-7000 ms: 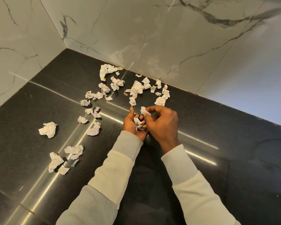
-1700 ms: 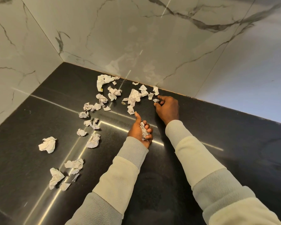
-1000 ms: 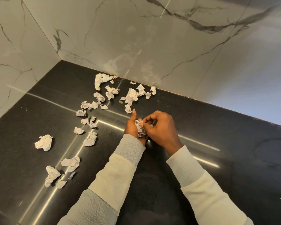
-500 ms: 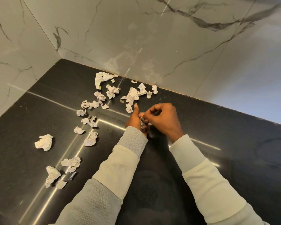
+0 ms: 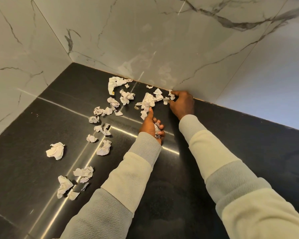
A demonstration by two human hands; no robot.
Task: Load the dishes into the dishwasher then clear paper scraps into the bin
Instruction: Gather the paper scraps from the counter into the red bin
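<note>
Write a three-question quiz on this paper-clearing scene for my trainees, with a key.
1. True or false: the left hand grips a wad of crumpled white paper scraps.
2. Where does the right hand pinch a small crumpled white paper scrap? A) beside the veined grey marble wall B) far from any wall C) above a bin
3. Fill in: the loose scraps lie mostly on the ___ hand's side of the polished black stone counter.
Key: 1 true; 2 A; 3 left.
</note>
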